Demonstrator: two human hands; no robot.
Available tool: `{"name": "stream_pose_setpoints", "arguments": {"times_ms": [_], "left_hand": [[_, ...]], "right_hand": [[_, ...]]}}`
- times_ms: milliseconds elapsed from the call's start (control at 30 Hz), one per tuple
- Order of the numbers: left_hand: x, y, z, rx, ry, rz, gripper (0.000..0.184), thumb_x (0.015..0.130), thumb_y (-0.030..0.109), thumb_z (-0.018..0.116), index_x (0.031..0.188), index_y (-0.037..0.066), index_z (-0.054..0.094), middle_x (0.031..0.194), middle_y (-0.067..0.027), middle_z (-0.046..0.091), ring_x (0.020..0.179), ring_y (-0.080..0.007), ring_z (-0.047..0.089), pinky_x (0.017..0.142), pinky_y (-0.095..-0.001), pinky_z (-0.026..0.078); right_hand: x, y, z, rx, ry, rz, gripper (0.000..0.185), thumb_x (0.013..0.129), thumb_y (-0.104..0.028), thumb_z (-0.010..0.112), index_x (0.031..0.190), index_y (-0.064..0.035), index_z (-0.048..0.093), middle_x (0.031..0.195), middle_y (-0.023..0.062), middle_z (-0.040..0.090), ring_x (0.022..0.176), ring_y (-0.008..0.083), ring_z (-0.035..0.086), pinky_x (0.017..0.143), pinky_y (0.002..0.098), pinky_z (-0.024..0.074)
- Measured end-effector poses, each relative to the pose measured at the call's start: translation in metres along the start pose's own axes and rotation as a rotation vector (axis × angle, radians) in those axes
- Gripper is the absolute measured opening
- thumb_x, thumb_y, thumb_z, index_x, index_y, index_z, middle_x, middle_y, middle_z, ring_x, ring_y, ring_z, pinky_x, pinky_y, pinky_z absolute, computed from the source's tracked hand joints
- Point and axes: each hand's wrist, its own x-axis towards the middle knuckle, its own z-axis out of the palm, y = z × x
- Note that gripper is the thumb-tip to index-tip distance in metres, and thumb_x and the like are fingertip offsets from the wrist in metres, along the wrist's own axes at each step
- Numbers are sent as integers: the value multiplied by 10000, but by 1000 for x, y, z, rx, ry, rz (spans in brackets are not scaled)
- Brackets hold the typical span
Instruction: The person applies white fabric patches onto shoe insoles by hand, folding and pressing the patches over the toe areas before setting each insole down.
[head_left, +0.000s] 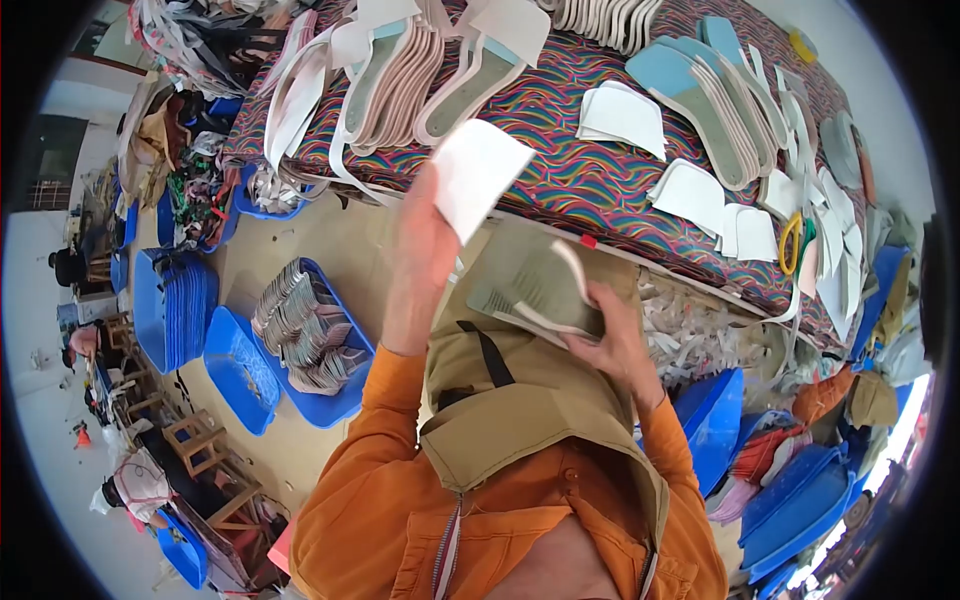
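Note:
My left hand (422, 235), slightly blurred, is closed on a white flat piece (483, 172) with a rounded corner, raised over the table's front edge. Lower and to the right, my right hand (618, 338) grips a grey-green shoe-shaped piece (535, 280) with a pale rim, held above my lap. On the patterned tablecloth (560, 190) lie rows of similar shoe-shaped pieces (395, 85), a grey-green piece with a white end (462, 95), blue-ended pieces (712, 110) and small stacks of white pieces (622, 118).
Yellow-handled scissors (790, 243) lie at the table's right side. Blue bins stand on the floor at left, one holding stacked pieces (305, 330). More blue bins (710, 420) and scraps lie at right. Another person (138, 482) is at the far left.

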Motion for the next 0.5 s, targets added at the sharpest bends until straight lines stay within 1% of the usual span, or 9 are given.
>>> {"name": "stream_pose_setpoints", "arguments": {"times_ms": [67, 100, 133, 200, 233, 333, 500], "left_hand": [[-13, -16, 19, 111, -137, -62, 478, 1093, 310, 425, 1461, 6, 456, 1428, -129, 560, 1319, -239, 536, 1134, -416, 408], [-18, -22, 28, 106, -145, -67, 478, 1093, 310, 425, 1461, 6, 456, 1428, -129, 560, 1319, -239, 536, 1134, -416, 408], [-24, -27, 36, 103, -166, -104, 487, 1096, 323, 411, 1470, 12, 448, 1432, -120, 557, 1327, -230, 525, 1137, -414, 400], [-31, -32, 49, 104, -208, -175, 505, 1103, 349, 384, 1487, 24, 432, 1440, -101, 551, 1343, -213, 504, 1143, -410, 385], [-33, -33, 53, 105, -214, -175, 505, 1103, 349, 384, 1487, 24, 432, 1440, -101, 551, 1343, -213, 504, 1143, -410, 385], [-37, -33, 59, 74, -286, -184, 511, 1109, 358, 353, 1499, 33, 414, 1455, -80, 534, 1343, -215, 500, 1147, -411, 382], [-40, -34, 63, 64, -299, -177, 511, 1111, 355, 350, 1507, 36, 398, 1465, -83, 520, 1342, -219, 500, 1145, -414, 386]], "right_hand": [[3, -13, -5, -7, 221, -11, 721, 706, -152, 829, 1320, 29, 498, 974, 190, 608, 830, 370, 632, 683, 436, 523], [4, -17, -7, -15, 334, -16, 756, 700, -142, 845, 1343, 36, 490, 961, 184, 604, 813, 361, 626, 671, 429, 517], [7, -20, -8, -24, 339, -14, 756, 700, -142, 845, 1343, 36, 490, 961, 184, 604, 813, 361, 626, 671, 429, 517], [19, -24, -8, -36, 412, -42, 776, 686, -91, 843, 1361, 43, 484, 945, 172, 589, 790, 339, 610, 651, 418, 503], [23, -25, -8, -40, 448, -57, 787, 679, -65, 842, 1369, 46, 480, 937, 166, 582, 778, 328, 601, 641, 412, 496], [23, -27, -9, -44, 463, -58, 776, 683, -64, 841, 1363, 54, 486, 930, 163, 577, 768, 317, 597, 627, 405, 493], [20, -20, -7, -51, 484, -69, 774, 684, -66, 841, 1361, 66, 490, 919, 159, 571, 749, 303, 592, 606, 396, 488]]}}
